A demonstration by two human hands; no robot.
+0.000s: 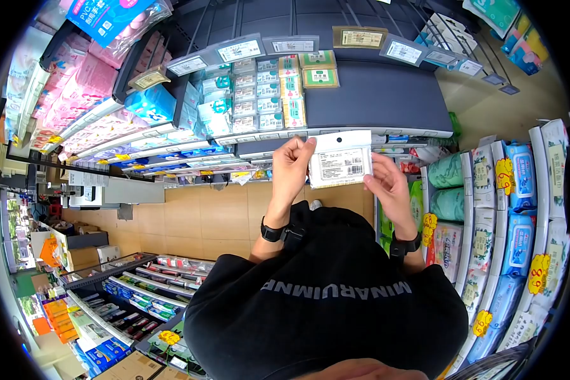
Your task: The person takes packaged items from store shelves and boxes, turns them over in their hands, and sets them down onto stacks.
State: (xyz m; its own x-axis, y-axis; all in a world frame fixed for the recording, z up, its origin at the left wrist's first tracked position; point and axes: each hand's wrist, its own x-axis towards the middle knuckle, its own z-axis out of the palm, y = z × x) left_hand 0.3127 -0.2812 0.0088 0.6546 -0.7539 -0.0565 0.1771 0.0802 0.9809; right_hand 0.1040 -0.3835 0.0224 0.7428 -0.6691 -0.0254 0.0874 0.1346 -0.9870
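Held up in front of the shelf is a small flat packet (340, 166) with a white header, a round hang hole and a printed label with a barcode. My left hand (291, 168) pinches its left edge between thumb and fingers. At the packet's right edge, my right hand (389, 183) grips with the thumb in front and the fingers partly hidden behind. Just beyond, on the dark shelf, stand rows of small packs (269, 95) and two green-and-yellow packs (320, 77). What the packet contains cannot be made out.
Price tags on hooks (291, 45) hang above the dark shelf (380, 95). Pink packages (88, 76) fill the left shelves. Wet-wipe packs (520, 177) line shelves close on my right. Behind to the left is a low rack (145, 285) of boxes, beside the tiled floor (196, 215).
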